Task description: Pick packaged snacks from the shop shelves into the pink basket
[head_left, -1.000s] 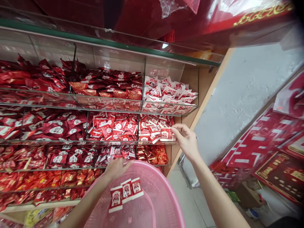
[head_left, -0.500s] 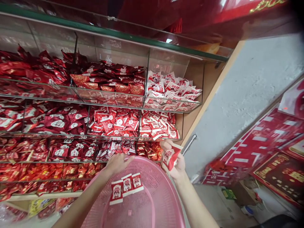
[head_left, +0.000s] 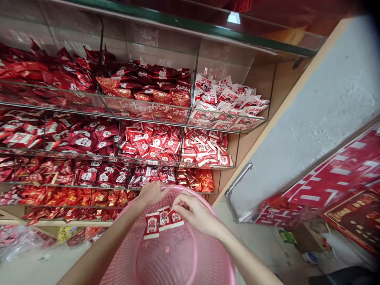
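Observation:
A pink mesh basket (head_left: 228, 257) is at the lower middle of the view, and several red-and-white wrapped packets (head_left: 152, 225) lie inside it, side by side. My left hand (head_left: 152, 194) grips the basket's far rim. Over the right end of the packets is my right hand (head_left: 190, 209), its thumb and fingers pinched together. A thin edge shows at its fingertips, but what it holds is mostly hidden.
Beyond the basket stand glass-fronted shelves (head_left: 160, 118) divided into bins of red, maroon, white and gold packets. A grey wall (head_left: 308, 118) with a wooden edge borders them. Red boxes (head_left: 356, 221) and a small green box (head_left: 287, 236) are at the right.
My right hand has moved down and left from beside the shelves to over the packets; the packet it held up is no longer plainly visible. The shelves sit slightly higher in view.

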Demonstrator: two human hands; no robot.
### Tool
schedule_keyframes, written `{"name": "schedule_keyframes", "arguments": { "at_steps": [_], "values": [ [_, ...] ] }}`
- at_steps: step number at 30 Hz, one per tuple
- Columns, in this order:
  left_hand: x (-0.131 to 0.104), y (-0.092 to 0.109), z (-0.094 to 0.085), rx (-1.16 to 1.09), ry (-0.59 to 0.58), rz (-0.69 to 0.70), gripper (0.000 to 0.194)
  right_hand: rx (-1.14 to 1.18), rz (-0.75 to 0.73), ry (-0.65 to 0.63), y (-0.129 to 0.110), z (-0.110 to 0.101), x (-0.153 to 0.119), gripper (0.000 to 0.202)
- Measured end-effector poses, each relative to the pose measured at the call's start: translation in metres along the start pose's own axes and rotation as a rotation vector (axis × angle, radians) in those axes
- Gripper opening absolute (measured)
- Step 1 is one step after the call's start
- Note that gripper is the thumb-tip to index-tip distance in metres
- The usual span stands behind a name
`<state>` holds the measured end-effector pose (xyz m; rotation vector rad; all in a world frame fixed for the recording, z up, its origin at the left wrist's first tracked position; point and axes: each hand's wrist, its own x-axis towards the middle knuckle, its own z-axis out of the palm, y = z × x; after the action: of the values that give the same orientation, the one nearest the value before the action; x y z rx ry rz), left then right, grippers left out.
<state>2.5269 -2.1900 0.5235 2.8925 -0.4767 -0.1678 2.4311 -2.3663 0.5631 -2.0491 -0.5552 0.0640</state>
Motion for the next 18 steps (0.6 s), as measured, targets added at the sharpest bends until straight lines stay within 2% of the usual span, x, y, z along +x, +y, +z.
{"name": "schedule_keyframes", "arguments": {
  "at_steps": [2, 5, 9, 11, 14, 18],
  "values": [
    [0.0, 0.0, 0.0, -0.002, 0.005, -0.015, 0.076, -0.219, 0.001, 0.058, 0.009, 0.014, 0.002, 0.015],
    [-0.001, 0.0, 0.0, 0.0, 0.019, -0.021, 0.077, -0.427, 0.082, 0.082, 0.023, 0.024, 0.005, 0.015],
    [-0.003, 0.001, -0.002, 0.007, 0.011, -0.011, 0.079, -0.668, 0.226, 0.051, 0.027, 0.027, 0.011, 0.013],
    [-0.004, 0.002, -0.003, 0.001, 0.001, 0.011, 0.079, -0.791, 0.3, 0.013, 0.025, 0.032, 0.016, 0.019],
    [-0.004, 0.005, -0.004, 0.005, 0.006, 0.027, 0.078, -0.912, 0.349, -0.053, 0.026, 0.045, 0.026, 0.034],
    [-0.004, 0.007, -0.005, 0.003, 0.001, 0.024, 0.078, -0.919, 0.29, -0.119, 0.033, 0.067, 0.039, 0.041]
  ]
}}
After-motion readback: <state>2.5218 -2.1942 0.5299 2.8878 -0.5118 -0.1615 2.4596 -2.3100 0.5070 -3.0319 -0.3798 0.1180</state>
